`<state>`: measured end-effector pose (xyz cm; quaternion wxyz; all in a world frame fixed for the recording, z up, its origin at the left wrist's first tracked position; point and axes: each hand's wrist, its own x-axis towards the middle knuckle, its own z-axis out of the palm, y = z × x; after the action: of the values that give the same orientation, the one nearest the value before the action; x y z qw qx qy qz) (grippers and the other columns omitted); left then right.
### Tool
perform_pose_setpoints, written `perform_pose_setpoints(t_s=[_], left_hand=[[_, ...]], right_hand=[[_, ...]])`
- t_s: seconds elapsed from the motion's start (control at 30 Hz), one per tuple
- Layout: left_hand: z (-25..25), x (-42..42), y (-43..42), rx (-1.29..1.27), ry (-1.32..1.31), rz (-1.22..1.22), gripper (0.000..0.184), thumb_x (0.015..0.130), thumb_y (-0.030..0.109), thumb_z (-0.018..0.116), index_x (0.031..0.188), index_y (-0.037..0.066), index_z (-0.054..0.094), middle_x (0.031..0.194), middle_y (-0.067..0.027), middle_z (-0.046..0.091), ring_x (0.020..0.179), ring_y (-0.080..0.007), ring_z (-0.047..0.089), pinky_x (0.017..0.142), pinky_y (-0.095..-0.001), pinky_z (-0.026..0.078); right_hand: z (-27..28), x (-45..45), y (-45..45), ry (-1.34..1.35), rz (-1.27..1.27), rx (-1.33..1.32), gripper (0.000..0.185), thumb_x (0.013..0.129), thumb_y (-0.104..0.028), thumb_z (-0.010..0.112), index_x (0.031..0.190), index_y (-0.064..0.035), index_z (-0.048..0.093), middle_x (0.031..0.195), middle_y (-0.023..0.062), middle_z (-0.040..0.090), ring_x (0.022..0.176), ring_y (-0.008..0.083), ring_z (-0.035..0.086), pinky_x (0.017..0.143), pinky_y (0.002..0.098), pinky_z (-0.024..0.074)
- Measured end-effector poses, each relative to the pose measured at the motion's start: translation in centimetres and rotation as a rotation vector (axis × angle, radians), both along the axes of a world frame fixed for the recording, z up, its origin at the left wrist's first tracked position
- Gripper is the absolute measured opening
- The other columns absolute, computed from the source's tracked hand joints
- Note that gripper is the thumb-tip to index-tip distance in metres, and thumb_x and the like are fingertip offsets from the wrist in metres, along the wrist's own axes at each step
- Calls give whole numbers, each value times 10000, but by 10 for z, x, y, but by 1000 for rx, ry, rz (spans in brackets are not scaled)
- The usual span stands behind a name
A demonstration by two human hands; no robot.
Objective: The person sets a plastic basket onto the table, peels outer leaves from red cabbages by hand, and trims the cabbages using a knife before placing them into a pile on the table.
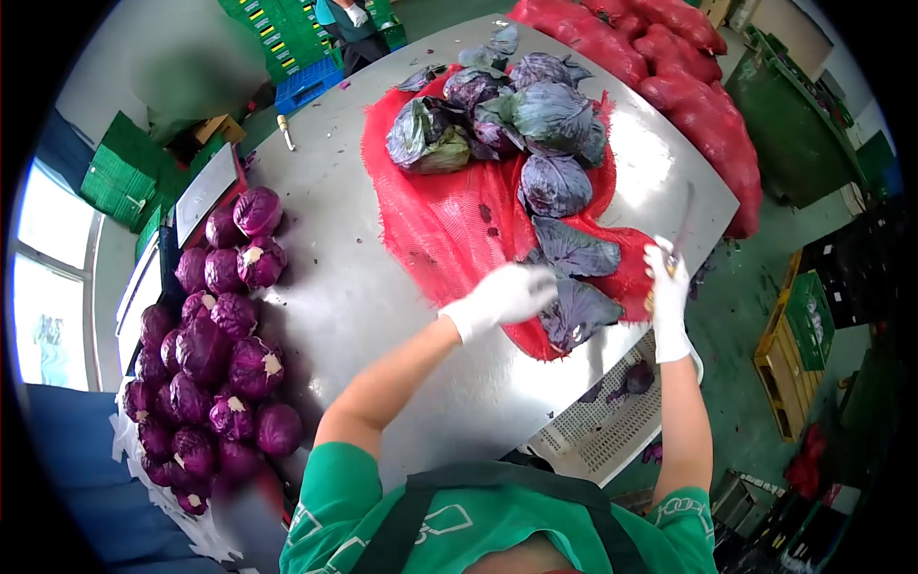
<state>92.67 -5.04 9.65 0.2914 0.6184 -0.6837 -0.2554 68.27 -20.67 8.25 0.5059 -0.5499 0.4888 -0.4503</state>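
- In the head view, grips a knife (685,218) in the gloved right hand (667,277), at the near right of the table, with fingers closed round the handle and blade pointing up and away.
- Reaches with the gloved left hand (505,293) over the near part of a red net bag (445,225), just left of two loose dark leaves (576,312); cannot tell finger spacing, any pinch or contact with the nearer leaf, because of blur.
- Has both leaves lying on the net, between the hands.
- Has a heap of leafy cabbages (557,115) on the far part of the net, beyond the leaves, on a metal table (349,287).
- Has a pile of shiny purple cabbages (203,351) along the left side, some with pale cut stems showing.
- Has a second knife (286,133) lying at the far left of the tabletop, well apart from both hands.
- Has a pale perforated crate (604,430) below the near right edge, holding dark purple scraps.
- Has full red sacks (684,110) at the far right, with a green bin (796,129) beyond.
- Has another person (356,33) standing beyond the far left edge.
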Motion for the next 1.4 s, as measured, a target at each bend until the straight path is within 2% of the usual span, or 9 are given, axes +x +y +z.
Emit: perform_pose_setpoints(t_s=[0.17, 0.33, 0.47, 0.5, 0.77, 1.0, 1.2, 1.33, 1.4], left_hand=[[3, 68, -88, -212, 67, 407, 274, 898, 210, 571, 1076, 16, 645, 950, -238, 662, 914, -411, 641, 807, -462, 509], [-20, 105, -186, -397, 102, 393, 866, 787, 293, 725, 1435, -82, 290, 1417, -281, 422, 1325, -396, 410, 1112, -374, 332], [-9, 118, -217, -264, 481, 259, 986, 668, 416, 833, 1405, -39, 363, 1399, -284, 414, 1315, -392, 405, 1109, -417, 331], [-1, 117, -217, -262, 475, 311, 783, 745, 172, 840, 1374, -6, 410, 1352, -133, 502, 1225, -238, 495, 1074, -359, 377], [74, 102, -121, -88, 970, 284, 609, 882, 350, 715, 1357, 49, 483, 1279, -28, 574, 1145, -143, 544, 998, -329, 430], [30, 75, 16, 120, 1655, 336, 587, 949, 365, 585, 1411, 48, 409, 1366, -126, 534, 1230, -290, 546, 1054, -468, 436], [-38, 35, 116, 21, 1655, 339, 593, 899, 349, 591, 1373, 19, 454, 1329, -145, 559, 1212, -297, 552, 1065, -450, 423], [-35, 6, 158, 201, 1773, 386, 515, 903, 201, 612, 1360, 12, 470, 1321, -129, 567, 1215, -270, 541, 1075, -414, 397], [-15, -12, 166, 228, 1353, 507, 441, 904, 150, 627, 1310, 13, 524, 1248, -87, 610, 1140, -209, 577, 1035, -370, 417]], right_hand=[[11, 124, -72, -76, 260, -142, 433, 937, -212, 651, 1330, -60, 552, 895, -42, 580, 747, 29, 513, 647, 186, 422], [44, 182, -130, -236, 306, 184, 497, 940, -285, 645, 1384, -110, 508, 727, -87, 509, 464, 27, 347, 412, 232, 292], [30, 203, -160, -524, 306, 178, 505, 933, -274, 654, 1386, -99, 515, 862, -83, 572, 606, 7, 467, 532, 188, 381], [30, 197, -160, -493, 353, 182, 501, 930, -275, 660, 1380, -99, 524, 974, -56, 595, 713, 22, 511, 621, 190, 412], [96, 151, -70, -94, 413, 433, 510, 926, -228, 667, 1397, -104, 517, 1249, 6, 579, 1099, 82, 540, 906, 232, 444], [72, 112, 90, -329, 442, 207, 521, 880, -52, 673, 1376, -79, 515, 997, -24, 490, 857, 49, 489, 804, 197, 439], [8, 70, 201, -53, 416, -132, 494, 831, -45, 697, 1301, -40, 545, 1014, 49, 521, 920, 138, 523, 834, 279, 445], [-11, 39, 245, -25, 360, 184, 457, 858, -69, 684, 1291, -30, 541, 1012, 56, 565, 923, 149, 549, 858, 291, 452], [-29, 29, 263, -130, 303, 297, 463, 880, -66, 660, 1322, -43, 527, 1000, 38, 576, 885, 130, 553, 826, 273, 459]])
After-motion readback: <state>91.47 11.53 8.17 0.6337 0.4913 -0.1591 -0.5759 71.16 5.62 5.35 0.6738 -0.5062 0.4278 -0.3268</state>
